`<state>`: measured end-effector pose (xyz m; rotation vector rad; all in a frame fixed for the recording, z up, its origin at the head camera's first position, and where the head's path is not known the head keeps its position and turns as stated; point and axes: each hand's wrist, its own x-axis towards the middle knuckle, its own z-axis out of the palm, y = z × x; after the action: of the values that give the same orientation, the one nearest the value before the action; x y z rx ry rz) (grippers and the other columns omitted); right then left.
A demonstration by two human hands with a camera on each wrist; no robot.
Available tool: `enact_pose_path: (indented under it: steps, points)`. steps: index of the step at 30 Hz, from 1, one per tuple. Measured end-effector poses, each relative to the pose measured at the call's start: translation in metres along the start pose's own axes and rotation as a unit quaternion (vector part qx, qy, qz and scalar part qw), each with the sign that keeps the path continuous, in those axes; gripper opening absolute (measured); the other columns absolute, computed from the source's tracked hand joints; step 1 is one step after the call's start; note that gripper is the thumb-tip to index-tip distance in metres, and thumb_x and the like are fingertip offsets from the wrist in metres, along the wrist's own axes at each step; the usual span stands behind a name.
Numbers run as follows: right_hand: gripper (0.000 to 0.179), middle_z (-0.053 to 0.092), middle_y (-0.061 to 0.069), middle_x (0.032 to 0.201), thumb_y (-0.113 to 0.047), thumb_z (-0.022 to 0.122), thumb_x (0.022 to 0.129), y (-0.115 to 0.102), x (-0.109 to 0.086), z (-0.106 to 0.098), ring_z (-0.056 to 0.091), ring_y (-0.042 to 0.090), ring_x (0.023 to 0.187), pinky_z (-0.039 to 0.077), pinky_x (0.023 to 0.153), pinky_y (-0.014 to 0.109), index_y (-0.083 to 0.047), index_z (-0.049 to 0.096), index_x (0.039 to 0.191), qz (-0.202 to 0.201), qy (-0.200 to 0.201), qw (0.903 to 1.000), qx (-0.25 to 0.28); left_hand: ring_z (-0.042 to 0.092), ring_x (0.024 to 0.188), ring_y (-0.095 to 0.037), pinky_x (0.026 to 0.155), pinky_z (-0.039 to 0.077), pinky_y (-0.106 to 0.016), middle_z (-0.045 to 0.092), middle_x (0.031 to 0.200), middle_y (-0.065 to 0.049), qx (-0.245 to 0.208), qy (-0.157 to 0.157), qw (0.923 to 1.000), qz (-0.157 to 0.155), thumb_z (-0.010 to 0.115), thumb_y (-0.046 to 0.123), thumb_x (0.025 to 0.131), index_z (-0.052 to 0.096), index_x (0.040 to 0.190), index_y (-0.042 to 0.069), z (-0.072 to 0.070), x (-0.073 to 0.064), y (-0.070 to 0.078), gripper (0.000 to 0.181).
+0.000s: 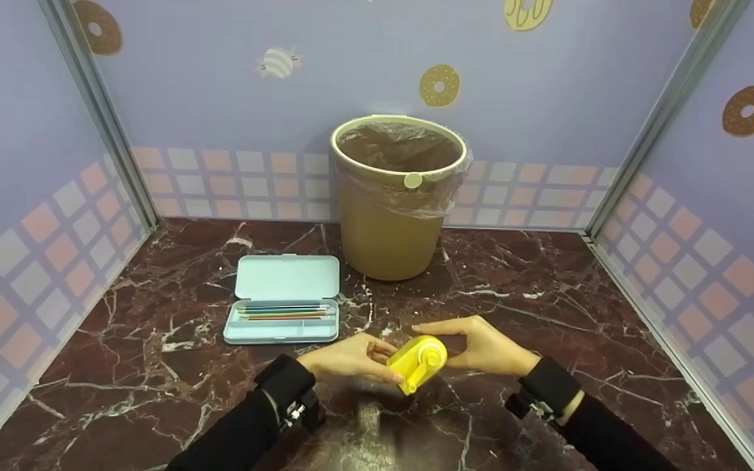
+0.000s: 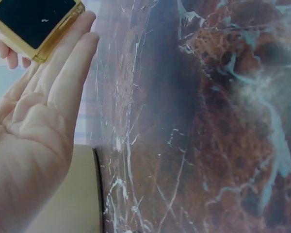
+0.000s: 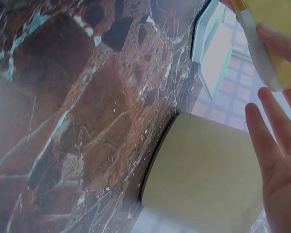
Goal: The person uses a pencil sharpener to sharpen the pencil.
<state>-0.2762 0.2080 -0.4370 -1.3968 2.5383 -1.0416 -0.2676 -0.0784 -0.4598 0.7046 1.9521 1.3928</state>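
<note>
A yellow hand-crank pencil sharpener (image 1: pixel 419 360) is held tilted above the near middle of the table, its crank facing up in the head view. Its dark base (image 2: pixel 31 19) shows in the left wrist view. My left hand (image 1: pixel 351 358) grips its left side, thumb on the near face and long fingers running under and behind. From the right, my right hand (image 1: pixel 485 345) holds it between thumb and a finger, while other fingers stretch out straight in the right wrist view. A light-blue pencil case (image 1: pixel 282 332) lies open to the left, with several pencils (image 1: pixel 285 312) inside.
A tan trash bin (image 1: pixel 390 229) lined with a clear bag stands at the back against the patterned wall (image 1: pixel 220 98). Side walls with metal corner posts close in the dark red marble-patterned table (image 1: pixel 534 275) on left and right.
</note>
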Motion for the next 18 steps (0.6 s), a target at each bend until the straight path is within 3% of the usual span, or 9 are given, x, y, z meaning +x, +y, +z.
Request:
enact_pose_path:
  steps: [4, 10, 14, 18]
  points:
    - [0.057, 0.069, 0.006, 0.138, -0.021, 0.082, 0.087, -0.0007, 0.0002, 0.0014, 0.07, 0.022, 0.122, 0.058, 0.1, 0.044, -0.015, 0.063, 0.141, -0.001, -0.004, 0.9999, 0.011, 0.071, 0.09, -0.005, 0.086, 0.061, -0.025, 0.072, 0.127, -0.019, -0.045, -0.016, 0.9986, -0.024, 0.076, 0.018, 0.09, 0.058, 0.139, -0.004, -0.0014, -0.0014, -0.0009, 0.056]
    - [0.054, 0.071, 0.005, 0.135, -0.022, 0.081, 0.088, -0.0013, 0.0006, 0.0029, 0.071, 0.019, 0.119, 0.059, 0.099, 0.037, -0.015, 0.065, 0.138, 0.0, -0.002, 0.9999, 0.011, 0.07, 0.084, -0.005, 0.079, 0.059, -0.021, 0.073, 0.125, -0.018, -0.041, -0.022, 0.9986, -0.026, 0.074, 0.019, 0.092, 0.059, 0.138, -0.002, -0.0041, -0.0016, -0.0035, 0.052]
    - [0.052, 0.072, 0.005, 0.133, -0.021, 0.081, 0.088, -0.0012, 0.0008, 0.0021, 0.073, 0.019, 0.116, 0.06, 0.095, 0.038, -0.012, 0.066, 0.136, -0.002, 0.001, 1.0, 0.003, 0.072, 0.094, -0.009, 0.092, 0.061, -0.031, 0.07, 0.131, -0.019, -0.041, -0.016, 0.9986, -0.03, 0.074, 0.022, 0.093, 0.058, 0.14, -0.001, -0.0048, -0.0028, -0.0052, 0.055]
    - [0.051, 0.074, 0.007, 0.13, -0.019, 0.082, 0.086, -0.0018, 0.0016, 0.0002, 0.073, 0.021, 0.114, 0.061, 0.093, 0.036, -0.011, 0.067, 0.135, 0.007, -0.004, 0.9999, -0.013, 0.071, 0.115, -0.021, 0.102, 0.057, -0.038, 0.063, 0.141, -0.021, -0.034, 0.014, 0.9986, -0.038, 0.077, 0.027, 0.092, 0.056, 0.142, -0.002, -0.0055, -0.0067, -0.0068, 0.061]
